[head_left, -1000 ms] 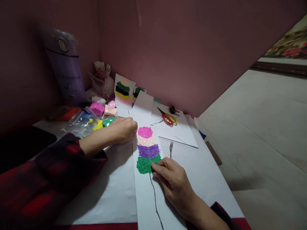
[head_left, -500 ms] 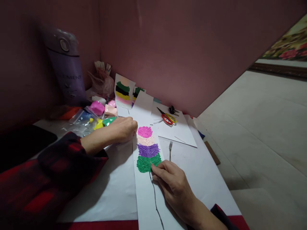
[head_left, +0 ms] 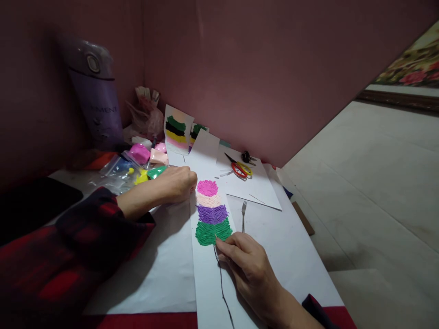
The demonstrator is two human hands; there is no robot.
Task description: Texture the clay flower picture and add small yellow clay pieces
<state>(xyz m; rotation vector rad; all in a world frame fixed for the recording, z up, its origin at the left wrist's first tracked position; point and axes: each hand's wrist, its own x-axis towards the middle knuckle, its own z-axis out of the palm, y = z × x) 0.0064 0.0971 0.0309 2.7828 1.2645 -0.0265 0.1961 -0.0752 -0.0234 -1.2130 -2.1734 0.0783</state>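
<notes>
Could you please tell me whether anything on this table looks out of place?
Nothing looks spilled or damaged. The small silver metal fork seems mildly odd: it is an eating utensil, yet lies between the right hand and the red-and-yellow-handled scissors.

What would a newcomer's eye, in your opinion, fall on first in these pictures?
Probably first on the banded shape, pink, peach, purple and green, on the white strip, with the left hand near its pink end and the right hand at its green end. After that, perhaps the red and yellow scissors beyond the right hand, and the tall purple bottle at the far left.
</notes>
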